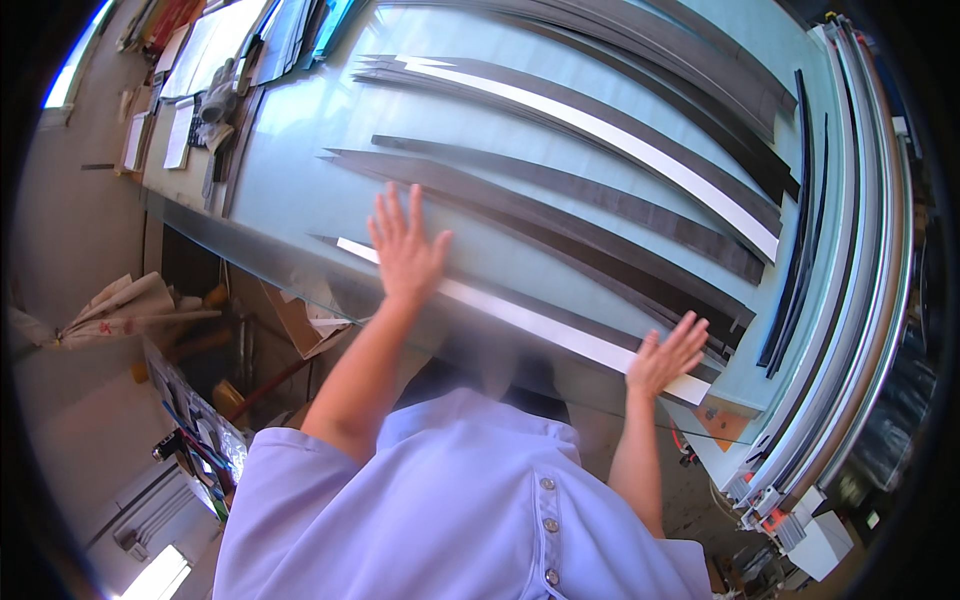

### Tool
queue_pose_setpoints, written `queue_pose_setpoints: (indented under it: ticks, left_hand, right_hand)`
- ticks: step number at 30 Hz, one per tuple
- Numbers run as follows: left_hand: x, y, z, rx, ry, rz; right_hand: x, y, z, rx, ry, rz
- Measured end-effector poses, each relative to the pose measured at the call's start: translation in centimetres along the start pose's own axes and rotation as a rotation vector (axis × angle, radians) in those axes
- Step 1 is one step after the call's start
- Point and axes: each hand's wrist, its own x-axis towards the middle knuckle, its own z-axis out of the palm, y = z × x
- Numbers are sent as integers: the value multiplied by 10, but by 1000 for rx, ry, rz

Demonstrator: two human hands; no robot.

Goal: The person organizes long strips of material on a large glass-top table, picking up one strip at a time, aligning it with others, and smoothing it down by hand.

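Observation:
A long white strip (535,319) lies along the near edge of the glass-like, pale blue table (290,130), with a dark grey strip (570,307) showing along its far side. Across the strip's left part reaches my left hand (408,250), fingers spread and pointing away from me. My right hand (668,358) is over its right end, palm down, with the fingers stretched out. Neither hand is closed around anything; whether the palms press on the strip is hard to make out. Just beyond them lie long dark grey strips (500,212) with pointed left ends.
Farther back are more dark strips (640,205) and a second white strip (610,135). Long rails (850,260) border the table's right side, beside thin black strips (797,240). Papers (215,45) and a grey glove (217,95) occupy the far left. A cardboard box (300,320) stands below the edge.

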Motion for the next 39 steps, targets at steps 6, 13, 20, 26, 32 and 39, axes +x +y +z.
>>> queue_pose_setpoints:
  ticks: [6, 13, 20, 26, 32, 39]
  left_hand:
    - [36, -76, -8, 96, 65, -11]
    - [57, -116, -6, 86, 141, 16]
    - [50, -124, -4, -61, 421, -32]
    - [-27, -73, 1, -396, 398, -31]
    - [-127, 32, -34, -562, -213, 725]
    - [-92, 60, -19, -492, -130, 823]
  right_hand:
    - [7, 137, 11, -103, 78, 139]
    - [8, 179, 18, -161, 81, 154]
    - [14, 154, 0, 85, 285, 179]
    - [-2, -8, -52, 514, -231, -525]
    - [-6, -40, -48, 530, -305, -750]
    - [43, -56, -123, 568, -226, -739]
